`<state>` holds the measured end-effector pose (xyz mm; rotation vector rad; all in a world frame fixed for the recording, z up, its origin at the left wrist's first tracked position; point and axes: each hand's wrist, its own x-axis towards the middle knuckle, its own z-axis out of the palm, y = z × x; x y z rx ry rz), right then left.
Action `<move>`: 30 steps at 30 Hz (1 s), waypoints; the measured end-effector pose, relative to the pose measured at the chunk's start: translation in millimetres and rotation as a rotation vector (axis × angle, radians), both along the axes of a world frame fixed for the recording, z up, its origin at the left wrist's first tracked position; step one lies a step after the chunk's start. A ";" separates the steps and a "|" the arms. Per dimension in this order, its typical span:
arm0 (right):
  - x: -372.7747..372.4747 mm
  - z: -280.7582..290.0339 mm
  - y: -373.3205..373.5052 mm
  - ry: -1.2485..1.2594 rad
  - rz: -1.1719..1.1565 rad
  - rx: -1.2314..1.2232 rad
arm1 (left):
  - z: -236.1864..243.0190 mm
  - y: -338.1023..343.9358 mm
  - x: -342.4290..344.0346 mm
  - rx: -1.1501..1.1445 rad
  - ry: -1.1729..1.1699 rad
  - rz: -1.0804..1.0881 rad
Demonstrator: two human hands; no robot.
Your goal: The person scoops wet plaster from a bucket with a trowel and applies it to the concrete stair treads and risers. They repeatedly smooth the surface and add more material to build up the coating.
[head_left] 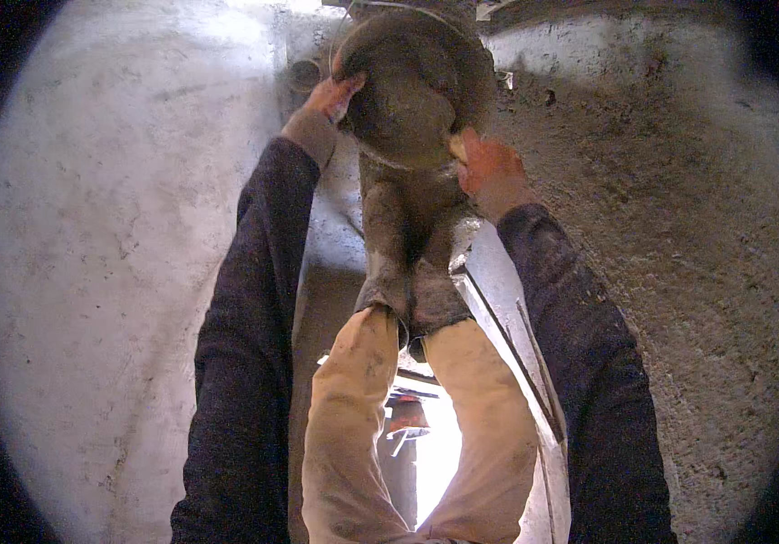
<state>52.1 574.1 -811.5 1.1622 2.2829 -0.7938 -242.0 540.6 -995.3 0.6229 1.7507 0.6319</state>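
A round, mud-caked bucket (pixel 484 77) with a thin wire handle is at the top centre, in front of my boots. My left hand (pixel 337 102) is closed on the bucket's left rim, its thumb over the edge. My right hand (pixel 491 168) is wrapped around the pale handle of a trowel (pixel 458 148) at the bucket's lower right edge. The trowel's blade seems to lie in the wet grey-brown mortar (pixel 398 113) inside and is hard to tell from it.
Muddy boots (pixel 386 227) and my tan trousers (pixel 353 399) are below the bucket. A long straight board (pixel 507 340) slants beside my right leg. A smooth grey wall (pixel 117 227) is at left, a rough brown one (pixel 679 272) at right. Bright light shows between my legs.
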 end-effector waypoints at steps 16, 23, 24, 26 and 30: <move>80.5 27.4 -55.5 0.146 -0.342 -0.026 | 90.5 -105.5 96.1 0.147 -0.176 0.436; 69.5 169.6 -163.3 0.491 -0.262 -0.200 | 220.4 -190.3 76.5 0.260 -0.016 0.246; 67.1 214.5 -163.4 0.512 -0.403 -0.310 | 247.8 -193.3 83.3 0.260 -0.086 0.320; 71.1 278.1 -167.6 0.629 -0.671 -0.513 | 286.1 -213.4 79.0 0.211 -0.133 0.412; 160.9 288.3 -181.2 0.550 -0.638 -0.529 | 290.0 -273.2 31.7 0.085 -0.123 0.509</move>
